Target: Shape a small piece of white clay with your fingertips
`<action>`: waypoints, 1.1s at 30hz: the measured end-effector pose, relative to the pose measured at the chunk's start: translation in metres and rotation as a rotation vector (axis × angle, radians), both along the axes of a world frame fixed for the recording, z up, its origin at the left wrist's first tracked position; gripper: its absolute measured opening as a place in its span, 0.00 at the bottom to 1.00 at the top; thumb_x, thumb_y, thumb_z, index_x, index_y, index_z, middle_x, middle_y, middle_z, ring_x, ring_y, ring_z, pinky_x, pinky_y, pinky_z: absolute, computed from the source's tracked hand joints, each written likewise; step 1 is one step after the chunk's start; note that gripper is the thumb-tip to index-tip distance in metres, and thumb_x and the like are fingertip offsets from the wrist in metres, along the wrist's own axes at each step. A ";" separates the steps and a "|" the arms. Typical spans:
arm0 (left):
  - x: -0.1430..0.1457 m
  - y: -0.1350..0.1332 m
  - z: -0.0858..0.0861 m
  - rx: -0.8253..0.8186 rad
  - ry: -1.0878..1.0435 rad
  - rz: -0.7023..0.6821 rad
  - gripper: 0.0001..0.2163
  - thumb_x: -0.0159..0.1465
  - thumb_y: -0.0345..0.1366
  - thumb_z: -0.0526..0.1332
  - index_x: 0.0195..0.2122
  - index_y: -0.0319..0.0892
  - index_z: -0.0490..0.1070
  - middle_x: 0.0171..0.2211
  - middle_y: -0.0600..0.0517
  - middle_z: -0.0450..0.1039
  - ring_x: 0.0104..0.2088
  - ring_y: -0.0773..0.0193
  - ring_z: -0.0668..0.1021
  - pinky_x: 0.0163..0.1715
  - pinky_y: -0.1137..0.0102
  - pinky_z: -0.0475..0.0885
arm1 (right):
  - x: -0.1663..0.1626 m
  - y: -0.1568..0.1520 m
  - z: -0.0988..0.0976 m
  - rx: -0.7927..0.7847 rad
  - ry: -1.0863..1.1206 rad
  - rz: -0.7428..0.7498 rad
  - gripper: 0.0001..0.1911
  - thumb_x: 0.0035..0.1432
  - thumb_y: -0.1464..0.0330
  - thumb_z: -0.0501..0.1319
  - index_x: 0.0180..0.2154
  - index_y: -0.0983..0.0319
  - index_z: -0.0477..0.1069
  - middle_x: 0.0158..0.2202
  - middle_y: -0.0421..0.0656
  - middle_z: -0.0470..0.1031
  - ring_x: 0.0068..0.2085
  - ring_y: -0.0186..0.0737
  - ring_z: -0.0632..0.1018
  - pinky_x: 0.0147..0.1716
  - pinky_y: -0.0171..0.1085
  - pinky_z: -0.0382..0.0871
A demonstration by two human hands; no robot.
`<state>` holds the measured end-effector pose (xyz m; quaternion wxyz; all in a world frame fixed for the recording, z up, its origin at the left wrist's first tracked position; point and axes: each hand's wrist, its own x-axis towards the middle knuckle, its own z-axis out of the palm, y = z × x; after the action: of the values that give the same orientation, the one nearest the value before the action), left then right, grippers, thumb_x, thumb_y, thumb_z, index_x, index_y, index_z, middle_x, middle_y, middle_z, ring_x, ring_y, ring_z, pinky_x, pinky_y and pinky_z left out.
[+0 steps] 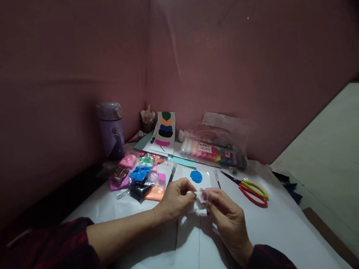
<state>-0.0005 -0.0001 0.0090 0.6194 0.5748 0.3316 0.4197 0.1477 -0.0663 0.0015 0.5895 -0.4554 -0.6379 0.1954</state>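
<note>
Both hands meet over the white paper at the middle of the table. The fingers of my left hand are closed in a pinch on a small, crumpled, clear packet with white stuff in it. My right hand grips the same packet from the other side, its fingers bent round it. Just beyond the fingertips, a round patch of blue clay lies on the paper. A thin dark line runs down the sheet below the hands.
Red-and-yellow-handled scissors lie at the right, near a slim tool. Several colourful clay packets are heaped at the left, before a purple bottle. Behind are a colour-daubed card and a plastic bag of clay.
</note>
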 end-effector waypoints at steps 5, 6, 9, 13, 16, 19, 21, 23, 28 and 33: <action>-0.003 0.000 0.005 0.006 -0.071 -0.086 0.10 0.50 0.38 0.63 0.29 0.36 0.69 0.25 0.54 0.68 0.27 0.71 0.68 0.28 0.74 0.62 | 0.003 0.002 -0.001 -0.018 0.013 -0.004 0.14 0.57 0.76 0.62 0.40 0.54 0.80 0.34 0.41 0.76 0.29 0.32 0.73 0.26 0.31 0.67; -0.004 -0.001 0.006 0.009 -0.071 -0.079 0.11 0.51 0.39 0.63 0.29 0.36 0.70 0.25 0.53 0.68 0.27 0.70 0.69 0.29 0.74 0.62 | 0.003 0.003 -0.002 -0.025 0.020 -0.007 0.14 0.56 0.77 0.62 0.40 0.54 0.81 0.34 0.40 0.76 0.28 0.32 0.73 0.26 0.31 0.67; -0.005 -0.001 0.010 -0.014 -0.053 -0.034 0.10 0.50 0.38 0.64 0.27 0.35 0.70 0.23 0.54 0.67 0.26 0.72 0.67 0.28 0.74 0.61 | 0.004 0.004 -0.004 -0.040 0.030 -0.029 0.12 0.57 0.75 0.63 0.38 0.55 0.81 0.31 0.40 0.76 0.27 0.33 0.73 0.25 0.31 0.67; -0.005 -0.002 0.011 -0.077 -0.043 -0.009 0.09 0.47 0.37 0.64 0.25 0.35 0.69 0.22 0.55 0.66 0.23 0.73 0.66 0.25 0.75 0.59 | 0.004 0.005 -0.007 -0.024 -0.001 -0.041 0.08 0.57 0.72 0.64 0.36 0.58 0.81 0.32 0.43 0.78 0.32 0.38 0.78 0.30 0.34 0.71; -0.004 -0.001 0.008 -0.083 -0.041 -0.013 0.09 0.45 0.36 0.65 0.25 0.36 0.69 0.22 0.55 0.67 0.24 0.72 0.67 0.25 0.74 0.59 | 0.002 0.002 -0.006 0.027 -0.057 -0.041 0.09 0.58 0.73 0.62 0.37 0.58 0.80 0.35 0.45 0.78 0.35 0.39 0.79 0.33 0.35 0.73; -0.003 -0.002 0.004 -0.065 -0.032 -0.057 0.09 0.45 0.35 0.64 0.24 0.36 0.68 0.22 0.54 0.67 0.24 0.71 0.68 0.26 0.74 0.60 | 0.001 -0.001 -0.001 0.115 -0.149 -0.035 0.09 0.58 0.75 0.62 0.38 0.59 0.78 0.36 0.45 0.77 0.37 0.40 0.79 0.35 0.36 0.74; -0.003 -0.003 0.002 -0.033 -0.018 -0.082 0.07 0.45 0.34 0.63 0.24 0.37 0.68 0.22 0.54 0.67 0.24 0.70 0.68 0.26 0.73 0.61 | 0.000 -0.003 0.002 0.171 -0.209 -0.026 0.10 0.58 0.76 0.61 0.39 0.60 0.78 0.36 0.45 0.76 0.36 0.39 0.79 0.36 0.35 0.74; -0.003 -0.004 0.001 0.003 -0.010 -0.087 0.07 0.46 0.34 0.63 0.24 0.37 0.68 0.22 0.54 0.66 0.25 0.70 0.68 0.26 0.73 0.61 | 0.000 -0.003 0.004 0.205 -0.259 -0.017 0.10 0.58 0.77 0.61 0.39 0.60 0.77 0.35 0.45 0.76 0.36 0.38 0.79 0.35 0.34 0.74; -0.004 -0.002 0.002 0.034 -0.048 -0.064 0.06 0.48 0.33 0.62 0.25 0.37 0.67 0.25 0.53 0.68 0.27 0.70 0.69 0.28 0.73 0.62 | -0.001 -0.001 0.001 0.165 -0.303 -0.043 0.11 0.59 0.78 0.59 0.41 0.61 0.75 0.35 0.44 0.76 0.36 0.37 0.79 0.35 0.33 0.74; -0.006 -0.001 0.006 0.022 -0.079 -0.066 0.09 0.48 0.35 0.66 0.25 0.36 0.68 0.24 0.54 0.67 0.27 0.71 0.68 0.28 0.74 0.61 | 0.002 0.001 -0.009 0.117 -0.314 -0.072 0.10 0.61 0.76 0.58 0.42 0.60 0.74 0.34 0.43 0.76 0.35 0.36 0.78 0.34 0.33 0.73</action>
<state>-0.0062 -0.0011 0.0151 0.6391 0.5753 0.2830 0.4249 0.1497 -0.0650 -0.0072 0.5146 -0.4678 -0.7158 0.0632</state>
